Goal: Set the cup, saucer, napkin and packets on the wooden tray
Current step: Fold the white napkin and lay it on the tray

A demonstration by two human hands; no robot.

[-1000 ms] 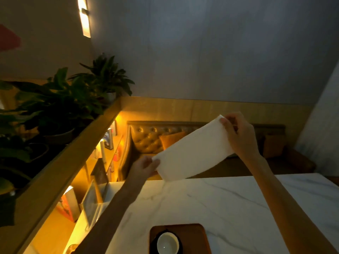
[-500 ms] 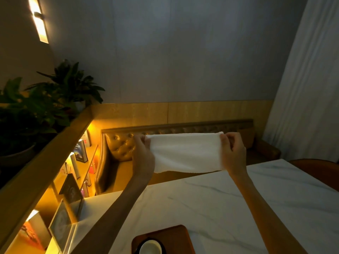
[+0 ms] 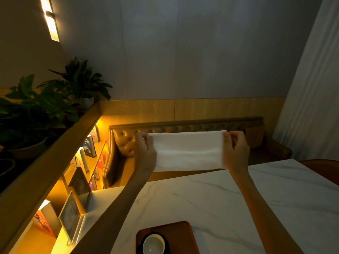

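A white napkin [image 3: 188, 151] is stretched level in the air beyond the table's far edge. My left hand [image 3: 145, 153] pinches its left end and my right hand [image 3: 236, 151] pinches its right end. At the bottom of the view a wooden tray [image 3: 181, 233] lies on the white marble table [image 3: 220, 202]. A white cup [image 3: 153, 244] stands on a dark saucer [image 3: 166, 241] on the tray's left part. No packets are in view.
A tufted leather bench [image 3: 124, 143] runs behind the table. On the left is a lit wooden shelf [image 3: 55, 162] with books and a framed picture [image 3: 70, 217], and potted plants [image 3: 36, 110] on top. A curtain [image 3: 311, 88] hangs at the right.
The napkin went from tilted, held at opposite corners, to level between both hands. My left hand rose to its left end. The view shifted and the tray stays at the bottom edge.
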